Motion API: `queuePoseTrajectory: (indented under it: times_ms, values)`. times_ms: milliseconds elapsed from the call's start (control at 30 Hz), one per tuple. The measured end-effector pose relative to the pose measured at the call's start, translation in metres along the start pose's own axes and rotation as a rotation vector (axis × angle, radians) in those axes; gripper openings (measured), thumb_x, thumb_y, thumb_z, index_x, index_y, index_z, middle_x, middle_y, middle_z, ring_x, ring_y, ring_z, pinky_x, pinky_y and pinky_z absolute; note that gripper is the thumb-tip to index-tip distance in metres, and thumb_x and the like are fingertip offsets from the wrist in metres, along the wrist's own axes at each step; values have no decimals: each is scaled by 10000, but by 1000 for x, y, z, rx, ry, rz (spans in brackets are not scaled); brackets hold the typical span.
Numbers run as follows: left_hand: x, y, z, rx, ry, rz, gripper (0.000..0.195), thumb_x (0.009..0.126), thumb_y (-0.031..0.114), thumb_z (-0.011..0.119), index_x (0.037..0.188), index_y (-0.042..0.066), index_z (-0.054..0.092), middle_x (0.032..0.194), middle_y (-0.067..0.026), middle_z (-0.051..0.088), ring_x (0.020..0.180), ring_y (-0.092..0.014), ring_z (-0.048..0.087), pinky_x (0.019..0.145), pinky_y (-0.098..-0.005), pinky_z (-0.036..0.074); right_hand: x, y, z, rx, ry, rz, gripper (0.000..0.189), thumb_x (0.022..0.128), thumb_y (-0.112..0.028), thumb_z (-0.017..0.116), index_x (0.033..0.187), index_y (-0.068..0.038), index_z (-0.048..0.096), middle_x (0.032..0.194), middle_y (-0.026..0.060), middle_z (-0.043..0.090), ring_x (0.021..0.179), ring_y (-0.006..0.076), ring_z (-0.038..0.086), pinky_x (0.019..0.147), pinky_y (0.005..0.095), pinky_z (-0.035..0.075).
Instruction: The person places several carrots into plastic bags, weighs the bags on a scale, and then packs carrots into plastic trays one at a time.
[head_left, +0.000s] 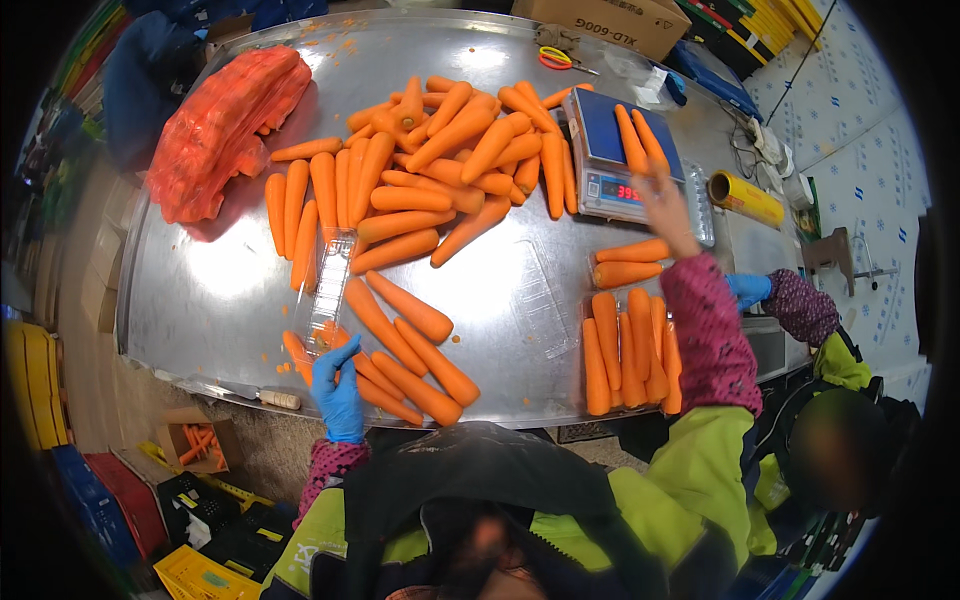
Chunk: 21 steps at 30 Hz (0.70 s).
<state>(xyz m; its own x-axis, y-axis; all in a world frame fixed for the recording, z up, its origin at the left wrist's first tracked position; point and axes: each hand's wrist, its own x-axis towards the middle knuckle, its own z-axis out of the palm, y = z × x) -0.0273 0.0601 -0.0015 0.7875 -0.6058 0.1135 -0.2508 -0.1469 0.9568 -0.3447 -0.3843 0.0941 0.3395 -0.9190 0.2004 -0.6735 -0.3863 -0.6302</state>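
Observation:
My left hand (337, 390), in a blue glove, grips the near end of a clear plastic tray (330, 281) held over the metal table (225, 300). Loose carrots (412, 337) lie just right of this hand. My bare right hand (664, 206), blurred, is over the front of a digital scale (592, 146). Its fingers meet the near ends of two carrots (637, 142) on the blue weighing plate; whether they grip them is unclear. The scale's red display is lit and partly covered by the hand. A big carrot pile (450, 157) spreads between the hands.
Trays packed with carrots (630, 352) sit below the scale. An empty clear tray (540, 300) lies mid-table. A red mesh sack (225, 127), scissors (556, 58), a wooden-handled knife (277, 398) and a yellow film roll (742, 198) are around. A co-worker's gloved hand (750, 289) is at right.

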Motion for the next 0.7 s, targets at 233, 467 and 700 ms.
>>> queuePoseTrajectory:
  times_ms: [233,467,700]
  values:
    - [-21,5,3,-101,121,-98,208,961,-38,563,1115,-17,699,1084,-91,686,1007,-167,645,923,-296,504,140,141,-47,20,95,257,1028,832,-642,686,1520,28,319,1370,207,541,1283,286,513,1078,364,380]
    - [-48,8,-3,63,174,-142,218,963,-29,561,1142,-18,686,1111,-92,703,1036,-160,651,926,-284,490,155,111,25,-399,-175,279,1205,673,-698,739,1582,-105,214,1462,305,428,1347,414,453,1125,435,357]
    - [-28,2,-14,27,276,-160,242,942,-42,567,1131,4,711,1076,-104,700,1028,-164,642,925,-297,484,101,80,47,-434,-42,247,1028,678,-436,750,1555,-112,324,1266,249,615,1110,352,634,962,394,480]
